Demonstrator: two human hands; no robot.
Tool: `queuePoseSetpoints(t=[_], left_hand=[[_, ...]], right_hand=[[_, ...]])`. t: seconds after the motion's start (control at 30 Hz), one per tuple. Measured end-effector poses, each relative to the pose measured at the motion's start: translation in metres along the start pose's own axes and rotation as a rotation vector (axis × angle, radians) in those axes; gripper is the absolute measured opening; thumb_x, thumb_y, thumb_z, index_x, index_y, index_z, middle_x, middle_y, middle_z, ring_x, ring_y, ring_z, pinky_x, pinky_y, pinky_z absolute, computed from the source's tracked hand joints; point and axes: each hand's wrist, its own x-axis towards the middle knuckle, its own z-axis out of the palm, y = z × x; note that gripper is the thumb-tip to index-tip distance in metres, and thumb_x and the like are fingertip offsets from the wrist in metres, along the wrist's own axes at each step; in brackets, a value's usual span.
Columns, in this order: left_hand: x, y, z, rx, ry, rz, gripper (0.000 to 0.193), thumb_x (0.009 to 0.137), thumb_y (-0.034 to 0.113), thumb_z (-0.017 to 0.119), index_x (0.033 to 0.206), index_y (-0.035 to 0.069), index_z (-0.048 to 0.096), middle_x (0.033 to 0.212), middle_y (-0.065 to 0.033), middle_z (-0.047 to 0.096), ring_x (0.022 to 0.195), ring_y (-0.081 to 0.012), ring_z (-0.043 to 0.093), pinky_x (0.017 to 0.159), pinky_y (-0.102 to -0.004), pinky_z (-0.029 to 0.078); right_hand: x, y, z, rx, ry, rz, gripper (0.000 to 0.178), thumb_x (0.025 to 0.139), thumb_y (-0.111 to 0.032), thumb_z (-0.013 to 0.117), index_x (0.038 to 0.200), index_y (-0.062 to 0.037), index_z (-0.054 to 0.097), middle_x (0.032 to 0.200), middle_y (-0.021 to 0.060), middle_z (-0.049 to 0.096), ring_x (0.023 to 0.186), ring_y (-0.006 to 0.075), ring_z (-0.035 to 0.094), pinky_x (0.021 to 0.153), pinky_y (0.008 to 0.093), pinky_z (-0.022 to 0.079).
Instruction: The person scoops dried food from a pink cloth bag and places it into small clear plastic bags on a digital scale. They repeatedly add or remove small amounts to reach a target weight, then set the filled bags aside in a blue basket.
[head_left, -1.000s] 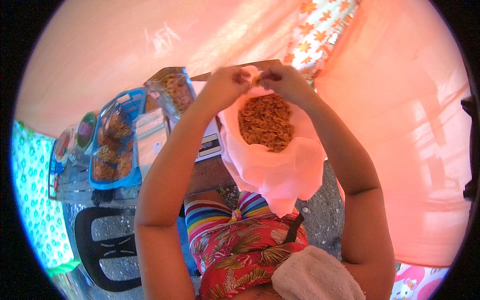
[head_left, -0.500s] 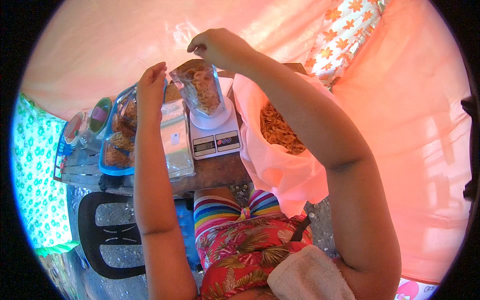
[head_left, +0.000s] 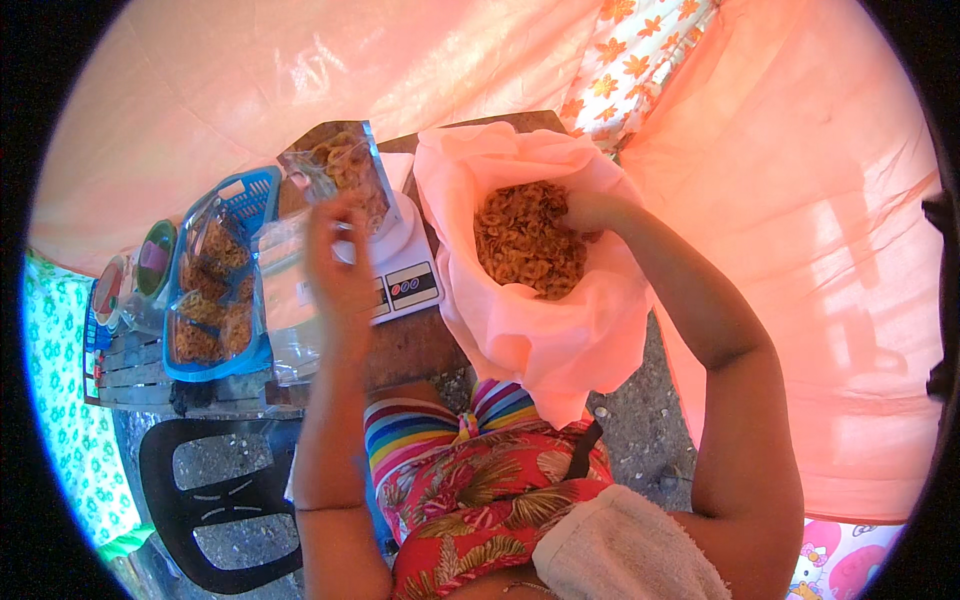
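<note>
My right hand (head_left: 592,212) reaches into a pink-lined container (head_left: 545,335) at the right, against the heap of thin brown chips (head_left: 528,240). Its fingertips are hidden among the chips. A see-through pouch (head_left: 345,165) of the same chips stands on the round platform of a white kitchen scale (head_left: 412,268). My left hand (head_left: 340,265) hovers just in front of the pouch and scale, smeared by motion, so its finger pose is unclear. Beside it lies a stack of flat plastic bags (head_left: 285,335).
A blue basket (head_left: 262,190) with several filled bags stands left of the stack. Farther left are a green-rimmed tub (head_left: 155,258) and a reddish one (head_left: 108,288). A black plastic chair (head_left: 160,490) is below the wooden table (head_left: 415,355). Pink sheeting (head_left: 780,300) hangs around.
My right hand has gone from above the pouch down into the chips on the right. My left hand has come lower, in front of the scale. The view has shifted.
</note>
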Motion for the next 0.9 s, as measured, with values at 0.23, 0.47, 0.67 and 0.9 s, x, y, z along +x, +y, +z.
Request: queuePoseSetpoints(t=[0.23, 0.47, 0.67, 0.9], left_hand=[[-0.046, 0.032, 0.037, -0.132, -0.246, -0.142, 0.018, 0.086, -0.001, 0.053, 0.102, 0.002, 0.059, 0.093, -0.0088, 0.055, 0.074, -0.0170, 0.055, 0.061, -0.0252, 0.046], [-0.054, 0.030, 0.036, -0.157, -0.241, -0.161, 0.017, 0.086, -0.002, 0.053, 0.101, 0.001, 0.060, 0.093, -0.0091, 0.055, 0.073, -0.0170, 0.055, 0.063, -0.0265, 0.045], [-0.054, 0.029, 0.037, -0.149, -0.241, -0.118, 0.016, 0.086, -0.003, 0.053, 0.100, 0.001, 0.060, 0.091, -0.0095, 0.056, 0.074, -0.0168, 0.055, 0.065, -0.0265, 0.045], [-0.049, 0.028, 0.035, -0.150, -0.256, -0.140, 0.015, 0.086, -0.003, 0.054, 0.099, 0.000, 0.060, 0.088, -0.0098, 0.057, 0.074, -0.0167, 0.056, 0.063, -0.0261, 0.045]], right_hand=[[-0.017, -0.029, -0.025, 0.282, -0.215, -0.199, 0.033, 0.085, -0.007, 0.057, 0.116, 0.0009, 0.053, 0.089, 0.0104, 0.064, 0.080, 0.0195, 0.065, 0.068, 0.0290, 0.055], [0.001, -0.012, -0.049, 0.081, 0.087, -0.110, 0.021, 0.073, -0.003, 0.062, 0.093, -0.0017, 0.066, 0.071, 0.0097, 0.064, 0.063, 0.0148, 0.061, 0.055, 0.0304, 0.049], [0.018, 0.008, -0.017, -0.386, 0.514, -0.434, 0.023, 0.071, -0.002, 0.063, 0.093, -0.0027, 0.066, 0.075, 0.0065, 0.063, 0.069, 0.0149, 0.061, 0.062, 0.0302, 0.049], [0.000, -0.005, -0.028, -0.307, 0.127, -0.199, 0.019, 0.075, -0.004, 0.064, 0.093, -0.0028, 0.067, 0.079, 0.0046, 0.064, 0.071, 0.0138, 0.061, 0.067, 0.0280, 0.051]])
